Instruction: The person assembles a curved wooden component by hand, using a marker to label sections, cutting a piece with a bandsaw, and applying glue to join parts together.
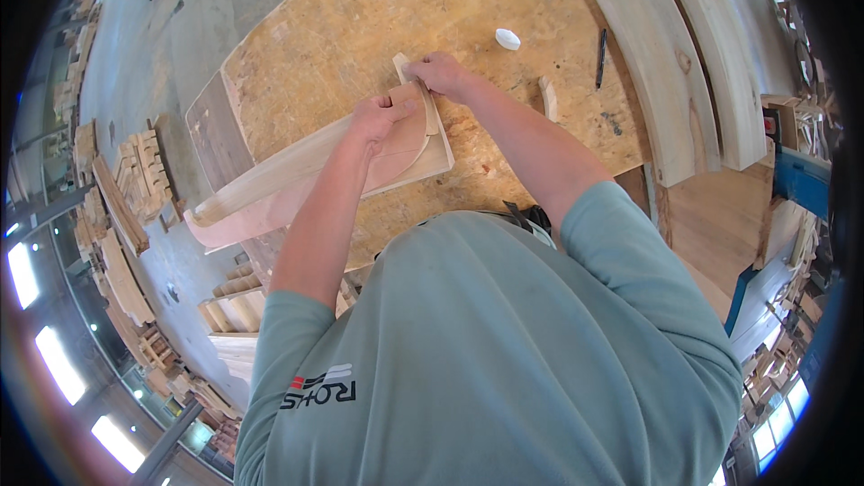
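A long wooden board (286, 166) lies slantwise on the worktable, together with a thin pinkish sheet (393, 157) with a curved outline. My left hand (385, 117) is closed over the right end of these pieces, its thumb and fingers gripping there; exactly which layers it holds is partly hidden. Just beyond it, my right hand (437, 75) pinches the far end of a narrow pale wooden strip (431, 112) set across the board's end. The fingertips of the right hand are partly covered by the hand itself.
On the worn wooden worktable (360, 22) lie a white chalk-like block (508, 39), a small curved wood piece (548, 98) and a black pen (601, 59). Large curved timbers (661, 54) flank the right side. Stacked wood pieces (144, 171) stand on the floor at left.
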Demonstrator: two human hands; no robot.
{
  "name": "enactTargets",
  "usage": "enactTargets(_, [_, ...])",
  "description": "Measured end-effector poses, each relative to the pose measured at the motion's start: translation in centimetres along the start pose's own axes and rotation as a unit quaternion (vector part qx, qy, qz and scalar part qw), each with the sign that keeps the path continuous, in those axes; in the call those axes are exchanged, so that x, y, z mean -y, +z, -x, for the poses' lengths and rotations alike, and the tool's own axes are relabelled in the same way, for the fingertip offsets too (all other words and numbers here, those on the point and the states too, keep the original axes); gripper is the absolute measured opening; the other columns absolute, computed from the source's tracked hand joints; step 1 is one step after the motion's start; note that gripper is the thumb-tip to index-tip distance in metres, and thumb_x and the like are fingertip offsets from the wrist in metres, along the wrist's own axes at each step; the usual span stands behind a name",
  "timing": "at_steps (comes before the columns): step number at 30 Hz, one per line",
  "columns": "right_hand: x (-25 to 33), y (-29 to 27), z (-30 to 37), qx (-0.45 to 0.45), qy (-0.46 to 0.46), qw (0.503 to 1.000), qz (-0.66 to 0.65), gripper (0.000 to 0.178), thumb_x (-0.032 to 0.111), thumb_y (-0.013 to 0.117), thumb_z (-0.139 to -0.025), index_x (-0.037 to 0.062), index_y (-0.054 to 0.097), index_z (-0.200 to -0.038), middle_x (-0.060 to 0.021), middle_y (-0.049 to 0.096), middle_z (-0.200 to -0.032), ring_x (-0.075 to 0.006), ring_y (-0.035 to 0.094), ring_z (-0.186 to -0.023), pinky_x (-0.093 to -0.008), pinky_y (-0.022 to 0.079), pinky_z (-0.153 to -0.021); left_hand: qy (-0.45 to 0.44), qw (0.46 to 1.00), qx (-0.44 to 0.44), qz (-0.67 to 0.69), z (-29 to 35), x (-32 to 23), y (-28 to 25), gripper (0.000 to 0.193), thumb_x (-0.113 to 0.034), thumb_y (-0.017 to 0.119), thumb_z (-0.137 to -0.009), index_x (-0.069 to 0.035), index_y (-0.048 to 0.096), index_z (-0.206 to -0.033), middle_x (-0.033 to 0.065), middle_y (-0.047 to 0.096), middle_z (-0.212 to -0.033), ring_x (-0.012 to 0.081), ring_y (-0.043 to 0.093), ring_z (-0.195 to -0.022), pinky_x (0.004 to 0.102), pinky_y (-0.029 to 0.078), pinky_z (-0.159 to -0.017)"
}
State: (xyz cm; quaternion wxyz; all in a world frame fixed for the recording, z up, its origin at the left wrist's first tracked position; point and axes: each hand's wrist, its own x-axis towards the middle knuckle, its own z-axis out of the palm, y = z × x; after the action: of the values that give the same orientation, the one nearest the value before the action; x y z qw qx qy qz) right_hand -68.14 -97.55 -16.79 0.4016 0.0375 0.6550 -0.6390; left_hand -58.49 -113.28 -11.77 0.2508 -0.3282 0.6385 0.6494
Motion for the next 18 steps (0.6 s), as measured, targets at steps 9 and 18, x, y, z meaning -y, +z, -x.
enactTargets(9, [0.09,-0.09,0.11,0.021,0.020,0.999,-0.022,0.029,0.028,0.068,-0.089,0.0000,0.063,-0.084,-0.0053,0.055,-0.069,-0.0132,0.049,-0.054,-0.0315,0.035,-0.045,-0.006,1.000,0.007,0.006,-0.14,0.02,0.02,0.030,-0.013,0.081,-0.085,0.002,0.069,-0.108,0.0124,0.073,-0.099,0.0201,0.072,-0.083,0.0351,0.061,-0.071])
enactTargets(18, [-0.18,0.09,0.34,0.004,0.006,1.000,-0.029,0.031,0.028,0.065,-0.093,-0.0013,0.063,-0.084,-0.0051,0.054,-0.066,-0.0131,0.047,-0.051,-0.0316,0.033,-0.043,0.009,1.000,-0.001,0.007,-0.01,0.07,0.26,0.030,-0.012,0.082,-0.083,0.004,0.070,-0.106,0.0131,0.073,-0.096,0.0198,0.071,-0.081,0.0342,0.060,-0.068])
